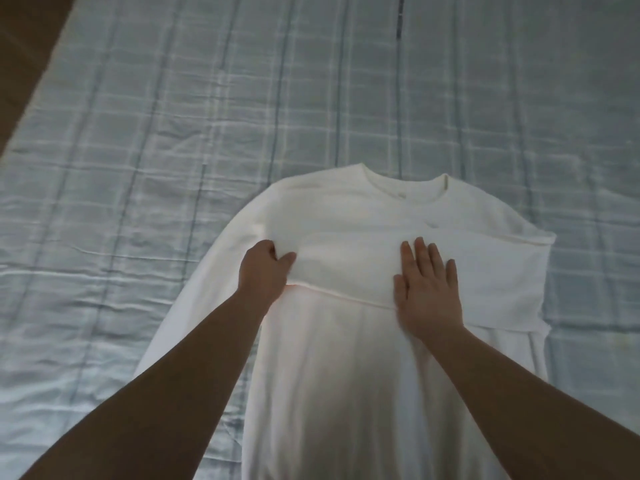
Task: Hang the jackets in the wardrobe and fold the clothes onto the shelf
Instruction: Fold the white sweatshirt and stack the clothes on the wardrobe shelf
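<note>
Down at the middle of the view, the left hand [265, 271] is curled closed on the cuff end of a white sleeve [398, 261], thumb on top and the fingers tucked under the cloth. At about three o'clock from it, the right hand [427, 289] lies fully open, palm down and fingers spread, pressing flat on that same sleeve and gripping nothing. The sleeve is folded straight across the chest of a white long-sleeved top [346, 375], running from the fold at the garment's three o'clock edge over to the left hand. The top lies face up with its round collar [405, 187] at twelve o'clock and its body running to six o'clock, out of the picture. Its other sleeve [194, 306] curves from the shoulder down toward seven o'clock, passing under the left forearm. Everything rests on a pale blue checked bedsheet [173, 133], creased in places. A brown strip of floor [24, 46] shows at ten o'clock.
</note>
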### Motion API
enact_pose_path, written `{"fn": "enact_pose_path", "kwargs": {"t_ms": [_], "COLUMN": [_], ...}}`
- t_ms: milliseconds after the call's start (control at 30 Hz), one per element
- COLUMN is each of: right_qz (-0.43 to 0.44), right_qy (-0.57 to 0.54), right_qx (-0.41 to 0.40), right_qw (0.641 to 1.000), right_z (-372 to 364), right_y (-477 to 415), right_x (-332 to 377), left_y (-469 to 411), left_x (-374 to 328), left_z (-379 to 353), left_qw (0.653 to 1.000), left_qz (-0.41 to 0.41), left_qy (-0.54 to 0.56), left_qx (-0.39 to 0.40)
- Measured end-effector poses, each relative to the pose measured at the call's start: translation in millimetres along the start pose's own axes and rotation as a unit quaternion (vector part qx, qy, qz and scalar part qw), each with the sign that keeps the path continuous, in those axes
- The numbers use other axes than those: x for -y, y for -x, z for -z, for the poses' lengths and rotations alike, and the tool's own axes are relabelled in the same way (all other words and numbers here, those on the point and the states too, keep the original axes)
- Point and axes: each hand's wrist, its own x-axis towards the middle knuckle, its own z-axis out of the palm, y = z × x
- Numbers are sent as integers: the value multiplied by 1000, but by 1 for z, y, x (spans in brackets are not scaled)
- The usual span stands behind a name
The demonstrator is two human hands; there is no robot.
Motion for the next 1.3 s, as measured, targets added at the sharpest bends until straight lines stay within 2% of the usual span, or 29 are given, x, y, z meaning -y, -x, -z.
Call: {"fn": "enact_pose_path", "kwargs": {"t_ms": [67, 233, 400, 600, 733, 867, 933, 1000, 1100, 1233, 1300], "right_qz": [-6, -9, 8, 173, 283, 349, 374, 387, 356, 299, 295], "right_qy": [3, 4, -20, -82, -61, -41, -38, -30, -31, -3, 16], "right_qx": [-1, -7, -9, -39, -32, 6, 22, 40, 69, 56, 34], "right_qw": [1000, 1000, 1000, 981, 957, 936, 926, 921, 931, 953, 955], "right_z": [-7, -15, -1, 28, 19, -2, -11, -16, -25, -26, -20], "right_y": [-1, -4, 0, 31, 61, 92, 107, 120, 134, 145, 145], "right_x": [2, 2, 13, 95, 161, 224, 255, 282, 312, 327, 336], "left_y": [1, 11, 35, 91, 122, 156, 173, 185, 194, 193, 186], "left_x": [3, 12, 38, 87, 131, 193, 224, 247, 264, 285, 293], "left_z": [-2, -5, 20, 69, 90, 114, 130, 139, 143, 160, 183], "left_qw": [1000, 996, 994, 992, 988, 978, 973, 972, 980, 972, 987], "left_qz": [-20, -14, 31, 71, 91, 111, 151, 178, 171, 144, 106], "left_qy": [-14, 67, 62, 9, 19, -47, -82, -113, -100, -181, -117], "left_qx": [-11, -51, -90, -103, -125, -173, -156, -99, -30, 48, 38]}}
